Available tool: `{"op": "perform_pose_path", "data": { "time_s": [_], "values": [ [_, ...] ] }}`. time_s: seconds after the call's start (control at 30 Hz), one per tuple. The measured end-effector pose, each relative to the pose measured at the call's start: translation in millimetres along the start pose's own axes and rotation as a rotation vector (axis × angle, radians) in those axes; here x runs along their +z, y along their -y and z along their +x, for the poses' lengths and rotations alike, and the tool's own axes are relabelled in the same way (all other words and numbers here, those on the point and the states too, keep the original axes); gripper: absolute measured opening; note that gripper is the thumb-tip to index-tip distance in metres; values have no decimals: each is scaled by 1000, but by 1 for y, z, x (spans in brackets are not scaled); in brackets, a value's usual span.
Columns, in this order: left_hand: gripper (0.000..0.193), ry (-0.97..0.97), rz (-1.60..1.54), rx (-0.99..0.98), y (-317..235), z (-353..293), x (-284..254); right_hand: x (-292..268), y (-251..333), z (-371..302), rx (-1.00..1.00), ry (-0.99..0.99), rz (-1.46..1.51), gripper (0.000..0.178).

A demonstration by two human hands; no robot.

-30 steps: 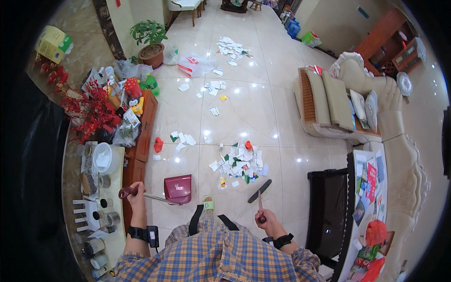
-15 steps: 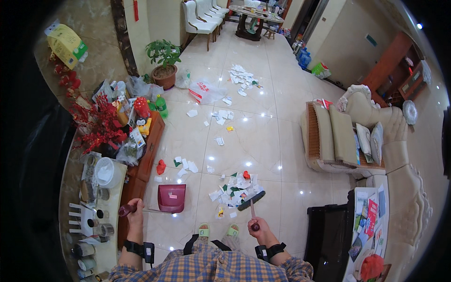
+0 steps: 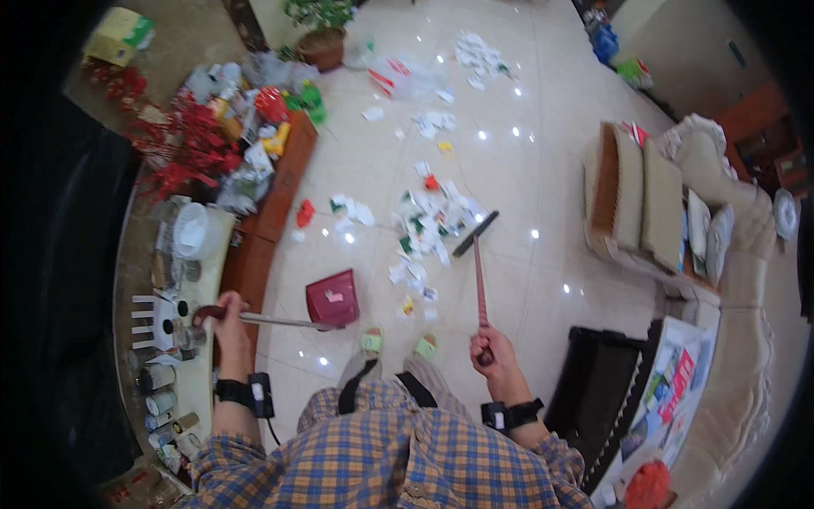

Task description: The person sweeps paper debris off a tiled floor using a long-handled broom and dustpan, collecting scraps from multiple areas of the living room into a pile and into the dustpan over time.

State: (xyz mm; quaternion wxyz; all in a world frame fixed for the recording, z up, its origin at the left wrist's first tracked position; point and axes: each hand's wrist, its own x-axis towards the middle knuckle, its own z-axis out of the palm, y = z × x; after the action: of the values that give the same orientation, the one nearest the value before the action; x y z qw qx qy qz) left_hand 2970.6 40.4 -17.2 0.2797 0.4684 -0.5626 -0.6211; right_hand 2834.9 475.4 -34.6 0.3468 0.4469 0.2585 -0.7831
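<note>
My left hand (image 3: 230, 322) is wrapped round the handle of a long-handled dustpan. Its dark red pan (image 3: 333, 299) rests on the tiled floor ahead of my left foot. In my right hand (image 3: 497, 355) is the handle of a broom, whose dark narrow head (image 3: 476, 233) touches the floor. Just left of the broom head lies a pile of paper scraps (image 3: 434, 220), mixed with green and red bits. A few more scraps and a small yellow packet (image 3: 408, 306) lie between that pile and my slippers (image 3: 371, 341).
More scraps (image 3: 479, 53) are scattered farther off, near a plastic bag (image 3: 403, 78) and a potted plant (image 3: 320, 49). A wooden cabinet (image 3: 284, 174) and a counter with jars line the left. On the right stand a sofa (image 3: 632, 195) and a dark low table (image 3: 593, 373).
The broom head has moved up and right, away from me, and its handle now shows at greater length. The dustpan has turned and shifted slightly right. The view has tilted downward.
</note>
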Motion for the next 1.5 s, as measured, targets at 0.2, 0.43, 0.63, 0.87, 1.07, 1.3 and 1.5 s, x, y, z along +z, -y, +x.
{"op": "perform_pose_path", "data": {
  "time_s": [0.2, 0.43, 0.63, 0.87, 1.07, 1.3, 1.5],
  "values": [
    [10, -47, 80, 24, 9, -5, 6, -41, 16, -40, -9, -141, -28, 17],
    [10, -98, 124, 1, 25, -23, 8, -82, 23, -37, 21, -394, -14, 12],
    [12, -157, 172, 17, 14, -45, 15, -70, 12, -2, 47, -333, -30, 11],
    [13, -202, 164, 14, 4, -68, 21, -46, 46, 28, 121, -148, 89, 12],
    [14, -247, 170, 107, 22, -77, -4, -63, 63, 19, 147, 0, -25, 19],
    [12, -288, 164, 121, 19, -105, -16, -68, 64, -36, 144, -11, -548, 35],
    [11, -285, 164, 142, 31, -119, -42, -75, 39, -71, 211, -33, -952, 56]
  ]
}}
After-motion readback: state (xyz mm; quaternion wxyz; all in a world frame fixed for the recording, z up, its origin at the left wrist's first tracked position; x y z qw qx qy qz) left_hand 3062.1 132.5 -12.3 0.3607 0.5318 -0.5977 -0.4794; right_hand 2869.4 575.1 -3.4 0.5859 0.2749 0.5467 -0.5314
